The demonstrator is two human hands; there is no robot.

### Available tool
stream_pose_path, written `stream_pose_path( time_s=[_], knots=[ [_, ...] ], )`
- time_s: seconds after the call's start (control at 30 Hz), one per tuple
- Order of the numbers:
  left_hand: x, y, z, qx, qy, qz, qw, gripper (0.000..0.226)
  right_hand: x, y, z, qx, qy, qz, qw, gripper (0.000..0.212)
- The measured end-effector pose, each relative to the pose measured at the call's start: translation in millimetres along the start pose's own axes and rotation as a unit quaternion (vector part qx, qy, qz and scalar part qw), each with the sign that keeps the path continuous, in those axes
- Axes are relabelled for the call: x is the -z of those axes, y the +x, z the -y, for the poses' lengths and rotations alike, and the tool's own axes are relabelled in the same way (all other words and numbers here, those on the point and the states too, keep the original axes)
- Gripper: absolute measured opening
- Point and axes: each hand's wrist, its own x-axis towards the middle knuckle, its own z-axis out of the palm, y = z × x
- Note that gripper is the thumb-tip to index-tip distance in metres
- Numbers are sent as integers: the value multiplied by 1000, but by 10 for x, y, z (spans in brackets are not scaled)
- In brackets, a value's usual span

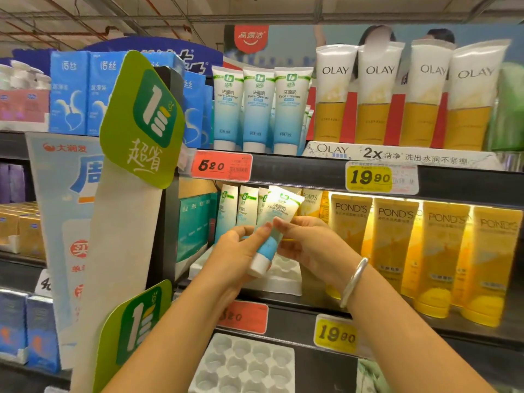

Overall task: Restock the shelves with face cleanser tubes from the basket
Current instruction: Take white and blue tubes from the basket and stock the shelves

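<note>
Both hands meet at the middle of the view around one tube (272,228): the left hand (235,251) curls its fingers and thumb round the tube's blue lower half, and the right hand (306,245), with a bangle (353,282) on its wrist, pinches the tube from the 3 o'clock side with thumb and fingertips. The tube is tilted, white cap (258,266) toward 7 o'clock, crimped end toward 1 o'clock, held in front of the middle shelf (453,327). Just under the cap a white tray (280,279) sits on that shelf; at 11 o'clock from the hands, three like tubes (243,208) stand at its back. Toward 3 o'clock, yellow Pond's tubes (442,251) stand cap-down in a row. On the top shelf (297,167), at 12 o'clock, three blue-and-white tubes (258,109) stand cap-down, with Olay tubes (405,95) to their 3 o'clock. At 6 o'clock an empty moulded tray (243,364) with round cups lies on a lower level. The basket is out of view.
</note>
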Motion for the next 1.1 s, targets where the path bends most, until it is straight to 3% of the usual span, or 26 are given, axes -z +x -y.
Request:
stream_pose_path(
  time_s=[0.1, 0.2, 0.33, 0.47, 0.7, 0.83, 1.1],
  knots=[
    [-33, 60, -1, -6, 21, 19, 1000, 64, 25, -1, 6, -1, 1, -36, 999, 7],
    [-29, 110, 6, -23, 29, 33, 999, 40, 15, 2, 16, 15, 11, -69, 997, 3],
    [2, 232, -1, -54, 108, 17, 993, 18, -20, 40, 3, 37, -46, -153, 986, 26],
    [75, 324, 21, -80, 165, -19, 983, 8, -22, 118, -24, 85, -194, -254, 944, 32],
    [217, 316, 80, -80, 141, -57, 985, 7, -113, 293, -148, 94, -331, -329, 880, 28],
    [270, 259, 52, -90, 145, -58, 984, 8, -108, 377, -184, 103, -374, -335, 859, 23],
    [427, 206, 24, -100, 254, -97, 957, 7, -84, 538, -114, 21, -357, -270, 894, 30]
  ],
)
